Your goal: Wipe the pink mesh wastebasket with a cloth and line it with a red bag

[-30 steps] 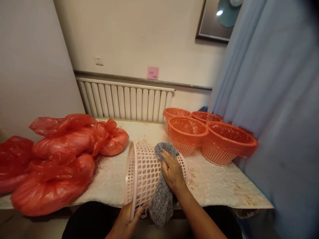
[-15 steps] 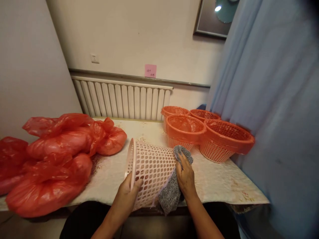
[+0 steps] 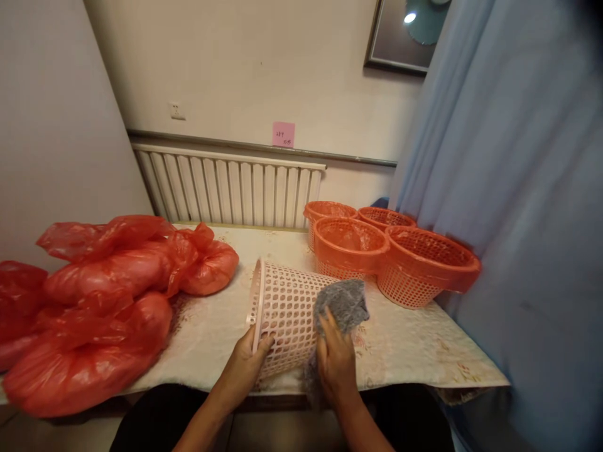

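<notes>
A pale pink plastic wastebasket (image 3: 289, 311) with a lattice of holes lies tipped on its side near the table's front edge, its mouth facing left. My left hand (image 3: 247, 361) grips its rim, thumb outside and fingers hidden within. At the basket's bottom end, my right hand (image 3: 336, 361) presses a grey cloth (image 3: 343, 304) against it. Part of the cloth hangs below that hand, blurred. Behind the cloth stand several similar wastebaskets lined with red bags, the closest being a lined wastebasket (image 3: 351, 248).
Several stuffed, knotted red plastic bags (image 3: 94, 358) heap up on the left of the table (image 3: 207, 333). A blue curtain (image 3: 518, 220) hangs along the right side. A white radiator (image 3: 230, 188) runs behind the table, below a pink note (image 3: 283, 134).
The basket has shifted slightly right and turned a little. My right hand has moved down and left, and the cloth now spreads over the basket's bottom end.
</notes>
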### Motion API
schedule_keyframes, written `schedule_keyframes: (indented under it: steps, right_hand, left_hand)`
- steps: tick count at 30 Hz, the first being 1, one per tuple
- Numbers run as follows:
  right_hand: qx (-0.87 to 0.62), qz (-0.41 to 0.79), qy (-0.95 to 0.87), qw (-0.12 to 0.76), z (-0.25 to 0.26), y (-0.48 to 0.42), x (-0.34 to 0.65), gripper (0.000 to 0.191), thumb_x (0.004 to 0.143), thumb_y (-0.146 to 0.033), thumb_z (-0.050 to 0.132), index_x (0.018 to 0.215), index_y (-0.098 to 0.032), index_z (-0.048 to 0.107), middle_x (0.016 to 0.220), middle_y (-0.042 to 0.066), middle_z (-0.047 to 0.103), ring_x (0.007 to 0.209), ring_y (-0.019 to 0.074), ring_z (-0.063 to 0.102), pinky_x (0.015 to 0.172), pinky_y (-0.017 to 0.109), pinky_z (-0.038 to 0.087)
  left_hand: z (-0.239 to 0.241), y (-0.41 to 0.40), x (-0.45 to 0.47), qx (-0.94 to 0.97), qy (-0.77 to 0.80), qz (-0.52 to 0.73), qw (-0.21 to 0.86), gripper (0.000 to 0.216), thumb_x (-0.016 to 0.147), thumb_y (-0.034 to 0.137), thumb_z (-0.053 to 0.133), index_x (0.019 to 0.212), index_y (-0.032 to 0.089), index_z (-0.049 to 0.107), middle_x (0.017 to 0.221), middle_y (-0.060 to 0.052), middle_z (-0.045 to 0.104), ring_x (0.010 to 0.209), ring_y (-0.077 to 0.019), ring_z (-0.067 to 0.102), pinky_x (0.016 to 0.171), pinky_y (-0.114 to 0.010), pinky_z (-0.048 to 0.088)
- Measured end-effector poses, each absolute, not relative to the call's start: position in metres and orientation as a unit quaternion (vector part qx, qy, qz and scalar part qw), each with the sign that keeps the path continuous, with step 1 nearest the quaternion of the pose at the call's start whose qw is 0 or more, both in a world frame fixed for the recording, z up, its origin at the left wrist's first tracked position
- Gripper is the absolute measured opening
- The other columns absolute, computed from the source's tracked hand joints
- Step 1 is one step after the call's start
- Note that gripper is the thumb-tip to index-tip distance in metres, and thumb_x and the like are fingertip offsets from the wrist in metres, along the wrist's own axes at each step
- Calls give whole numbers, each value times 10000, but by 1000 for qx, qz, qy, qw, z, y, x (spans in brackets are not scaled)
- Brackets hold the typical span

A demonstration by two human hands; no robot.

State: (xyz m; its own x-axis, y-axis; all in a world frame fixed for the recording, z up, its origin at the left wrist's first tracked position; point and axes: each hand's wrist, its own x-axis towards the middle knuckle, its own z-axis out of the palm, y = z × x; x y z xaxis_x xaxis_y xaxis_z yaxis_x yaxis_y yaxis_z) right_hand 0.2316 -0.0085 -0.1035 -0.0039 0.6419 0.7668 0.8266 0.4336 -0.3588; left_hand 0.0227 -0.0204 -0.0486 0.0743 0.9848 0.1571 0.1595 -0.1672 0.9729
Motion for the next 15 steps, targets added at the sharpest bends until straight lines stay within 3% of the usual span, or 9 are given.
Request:
schedule_keyframes:
  steps: [7, 15]
  right_hand:
    - [-400, -86, -825, 391, -62, -32, 175, 490, 874, -93, 401, 1362, -110, 439, 1429, 168, 464, 1328, 255, 441, 978, 465, 391]
    - [-424, -51, -794, 433, -24, 8, 165, 505, 831, -70, 427, 1325, -138, 508, 1421, 125, 488, 1291, 252, 479, 1067, 498, 325]
  left_hand:
    - [-56, -25, 26, 610, 455, 481, 435, 408, 867, 404, 516, 1158, 135, 612, 1109, -100, 718, 1041, -264, 651, 983, -405, 476]
    - [-69, -33, 30, 576, 491, 477, 446, 426, 835, 470, 554, 1108, 153, 631, 980, -71, 754, 922, -261, 696, 816, -364, 570]
